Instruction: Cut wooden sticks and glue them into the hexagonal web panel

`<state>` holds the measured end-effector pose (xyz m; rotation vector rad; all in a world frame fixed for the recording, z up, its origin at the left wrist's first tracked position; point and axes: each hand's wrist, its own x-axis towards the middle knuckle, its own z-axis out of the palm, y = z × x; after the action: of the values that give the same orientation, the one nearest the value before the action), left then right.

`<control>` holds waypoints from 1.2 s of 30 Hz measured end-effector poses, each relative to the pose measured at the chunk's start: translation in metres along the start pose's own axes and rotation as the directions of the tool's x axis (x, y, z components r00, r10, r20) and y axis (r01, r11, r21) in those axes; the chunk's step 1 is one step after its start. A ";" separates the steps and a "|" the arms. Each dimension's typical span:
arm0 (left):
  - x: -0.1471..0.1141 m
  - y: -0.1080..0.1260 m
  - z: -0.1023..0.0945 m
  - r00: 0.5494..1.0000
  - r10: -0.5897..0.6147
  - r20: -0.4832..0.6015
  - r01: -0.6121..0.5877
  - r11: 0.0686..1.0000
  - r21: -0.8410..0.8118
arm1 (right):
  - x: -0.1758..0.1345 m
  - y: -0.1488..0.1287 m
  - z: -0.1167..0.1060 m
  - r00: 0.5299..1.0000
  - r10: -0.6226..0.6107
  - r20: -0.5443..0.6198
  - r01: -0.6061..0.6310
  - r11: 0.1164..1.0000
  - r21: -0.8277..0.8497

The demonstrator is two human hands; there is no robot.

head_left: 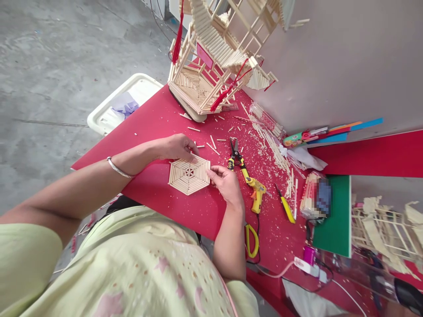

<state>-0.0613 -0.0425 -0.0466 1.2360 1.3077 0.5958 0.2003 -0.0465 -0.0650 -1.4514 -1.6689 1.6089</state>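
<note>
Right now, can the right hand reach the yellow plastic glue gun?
Probably yes: mostly open red tabletop separates the right hand from the glue gun, though that hand should first release the hexagonal pale wooden panel.

The left arm slanted in from the near left, the left hand curled; the right forearm pointed far, the right hand pinching thumb against fingers.
</note>
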 end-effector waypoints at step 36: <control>0.001 -0.017 0.020 0.822 0.478 -0.308 -0.206 0.755 0.623 | -0.012 -0.007 -0.004 0.891 -0.379 -0.250 0.232 0.854 -0.466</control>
<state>-0.0476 -0.0532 -0.0667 1.9594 1.7337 0.8366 0.2054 -0.0534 -0.0539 -1.4469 -1.9959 0.7969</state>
